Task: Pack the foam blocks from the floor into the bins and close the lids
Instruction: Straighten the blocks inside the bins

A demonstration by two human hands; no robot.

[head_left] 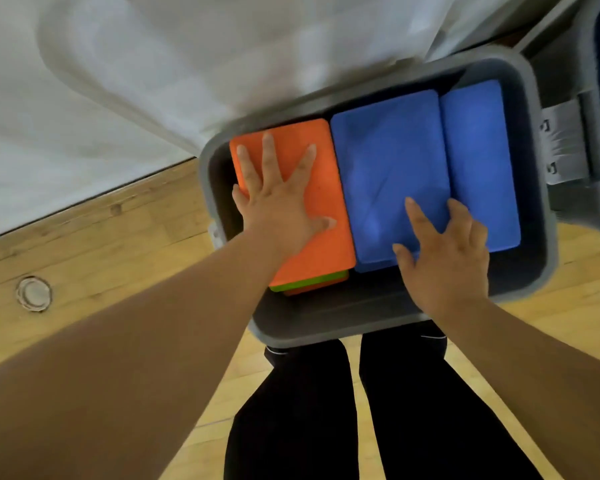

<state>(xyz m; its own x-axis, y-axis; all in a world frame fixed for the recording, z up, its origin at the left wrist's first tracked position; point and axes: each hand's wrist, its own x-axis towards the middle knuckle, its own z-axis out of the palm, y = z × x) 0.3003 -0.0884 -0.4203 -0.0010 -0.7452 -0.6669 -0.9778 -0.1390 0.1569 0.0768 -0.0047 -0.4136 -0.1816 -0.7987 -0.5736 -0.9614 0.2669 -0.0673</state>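
Hands flat, fingers spread: left hand (281, 206) presses orange foam block (323, 174), right hand (444, 251) blue foam block (388, 161), likely seating both in grey bin (548, 237) for lid clearance.

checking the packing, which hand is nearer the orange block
Left. The left hand lies flat on the orange block; the right hand rests on the blue block beside it.

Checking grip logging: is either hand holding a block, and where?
Nothing is gripped. The left hand presses flat on top of the orange block; the right hand rests on the near end of the large blue block.
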